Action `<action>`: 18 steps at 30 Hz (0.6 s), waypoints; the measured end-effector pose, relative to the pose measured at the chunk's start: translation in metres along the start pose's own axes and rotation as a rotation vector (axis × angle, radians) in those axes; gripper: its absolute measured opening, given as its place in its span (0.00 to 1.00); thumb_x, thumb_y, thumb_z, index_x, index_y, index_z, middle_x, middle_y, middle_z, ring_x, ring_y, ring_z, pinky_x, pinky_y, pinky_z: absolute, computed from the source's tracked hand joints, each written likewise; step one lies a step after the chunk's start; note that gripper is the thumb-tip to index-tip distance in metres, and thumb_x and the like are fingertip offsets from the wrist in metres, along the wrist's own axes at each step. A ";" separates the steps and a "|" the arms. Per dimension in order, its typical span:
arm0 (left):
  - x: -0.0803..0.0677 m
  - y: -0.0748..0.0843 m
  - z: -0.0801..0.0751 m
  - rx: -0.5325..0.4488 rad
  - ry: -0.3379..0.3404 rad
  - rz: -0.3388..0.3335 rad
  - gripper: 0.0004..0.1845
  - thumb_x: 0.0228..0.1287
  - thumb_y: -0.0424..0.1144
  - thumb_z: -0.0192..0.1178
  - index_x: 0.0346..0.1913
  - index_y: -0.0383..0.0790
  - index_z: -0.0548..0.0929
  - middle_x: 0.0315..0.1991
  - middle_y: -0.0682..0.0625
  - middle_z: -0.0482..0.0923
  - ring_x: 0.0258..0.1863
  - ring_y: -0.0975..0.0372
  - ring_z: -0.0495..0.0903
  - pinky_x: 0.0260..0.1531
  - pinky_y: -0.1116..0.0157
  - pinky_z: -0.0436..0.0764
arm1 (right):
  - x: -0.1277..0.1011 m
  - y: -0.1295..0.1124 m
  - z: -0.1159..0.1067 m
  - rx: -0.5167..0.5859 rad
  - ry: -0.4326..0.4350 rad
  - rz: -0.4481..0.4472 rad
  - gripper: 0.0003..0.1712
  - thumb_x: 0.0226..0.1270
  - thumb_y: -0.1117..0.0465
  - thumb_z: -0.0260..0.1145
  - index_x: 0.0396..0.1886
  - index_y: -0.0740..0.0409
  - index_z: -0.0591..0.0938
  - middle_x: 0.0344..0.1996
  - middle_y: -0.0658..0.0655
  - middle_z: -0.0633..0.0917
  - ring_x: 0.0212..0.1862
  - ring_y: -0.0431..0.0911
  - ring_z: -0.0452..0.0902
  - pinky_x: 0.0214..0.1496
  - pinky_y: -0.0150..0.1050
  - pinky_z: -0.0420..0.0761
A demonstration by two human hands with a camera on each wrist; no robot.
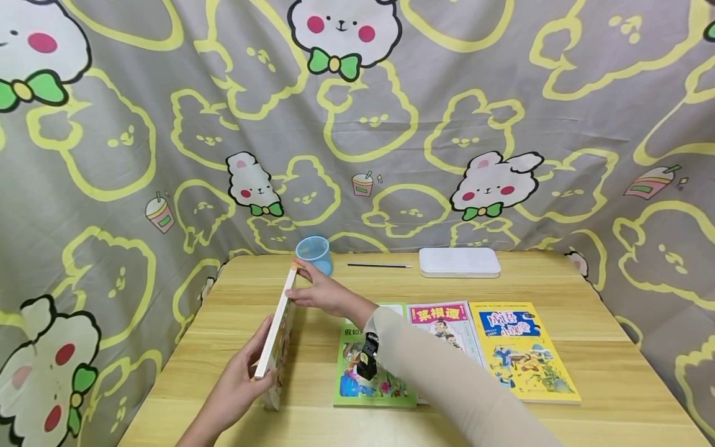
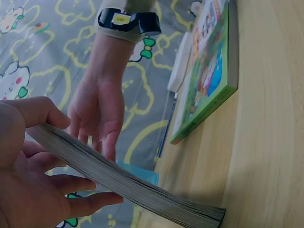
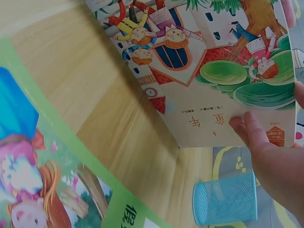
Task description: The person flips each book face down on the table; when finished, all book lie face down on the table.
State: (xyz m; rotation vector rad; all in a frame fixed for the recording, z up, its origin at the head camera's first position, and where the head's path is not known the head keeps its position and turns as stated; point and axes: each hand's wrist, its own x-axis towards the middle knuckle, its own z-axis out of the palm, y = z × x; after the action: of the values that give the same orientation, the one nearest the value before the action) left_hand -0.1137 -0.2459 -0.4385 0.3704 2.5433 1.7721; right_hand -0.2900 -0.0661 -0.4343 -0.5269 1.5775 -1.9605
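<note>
two hands stand a picture book on edge at the left of the worktop

at the left of the wooden worktop point(image 1: 558, 292) a picture book point(image 1: 276, 329) stands on its long edge, tilted a little, with its spine end toward the person. the left hand point(image 1: 237, 385) holds its near end, thumb on one side and fingers point(image 2: 80, 199) curled round the other, clamped on the page block. the right hand point(image 1: 318, 292) reaches across to the far top corner, its fingers point(image 3: 247, 126) fairly straight and close together, lying flat against the cover. that cover shows cartoon children, a tree and red roofs; the two characters printed on it are seen upside down and i cannot read them surely.

just behind the book stands a blue mesh pen cup point(image 1: 314, 253). right of it lie a thin dark pen point(image 1: 380, 266) and a flat white case point(image 1: 459, 262), both near the back edge.

in front, three books lie flat in a row, edges touching or overlapping: a green book point(image 1: 368, 372) whose title begins "假如", partly under the right sleeve point(image 1: 447, 379); a pink-headed book point(image 1: 447, 326) reading "菜根谭"; and a yellow book point(image 1: 522, 351) with a blue title panel, its writing too small to read.

a grey cloth point(image 1: 447, 112) printed with rabbits hangs behind.
</note>
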 end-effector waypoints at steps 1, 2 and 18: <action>0.001 0.000 0.001 0.001 0.000 -0.007 0.51 0.60 0.18 0.63 0.83 0.40 0.51 0.80 0.31 0.50 0.71 0.32 0.62 0.54 0.61 0.83 | 0.000 0.000 -0.001 -0.005 0.005 0.002 0.50 0.72 0.71 0.65 0.85 0.44 0.51 0.83 0.62 0.47 0.66 0.58 0.77 0.70 0.54 0.76; 0.001 0.000 0.002 0.002 -0.003 -0.012 0.51 0.60 0.20 0.64 0.83 0.41 0.51 0.80 0.32 0.51 0.71 0.33 0.63 0.54 0.62 0.82 | -0.001 -0.001 -0.003 -0.012 0.005 0.003 0.50 0.72 0.71 0.66 0.85 0.44 0.51 0.83 0.62 0.47 0.67 0.58 0.76 0.70 0.53 0.76; 0.009 -0.015 0.018 0.020 -0.074 0.032 0.52 0.60 0.36 0.75 0.83 0.52 0.56 0.82 0.42 0.53 0.74 0.45 0.63 0.60 0.68 0.76 | -0.018 0.002 -0.035 -0.336 -0.002 -0.034 0.57 0.66 0.62 0.75 0.85 0.47 0.51 0.80 0.61 0.58 0.71 0.60 0.71 0.64 0.47 0.81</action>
State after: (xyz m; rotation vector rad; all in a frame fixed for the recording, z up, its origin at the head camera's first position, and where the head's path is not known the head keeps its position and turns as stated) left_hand -0.1224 -0.2326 -0.4580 0.4705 2.5201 1.7108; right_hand -0.2977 -0.0289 -0.4440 -0.6910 1.9204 -1.7239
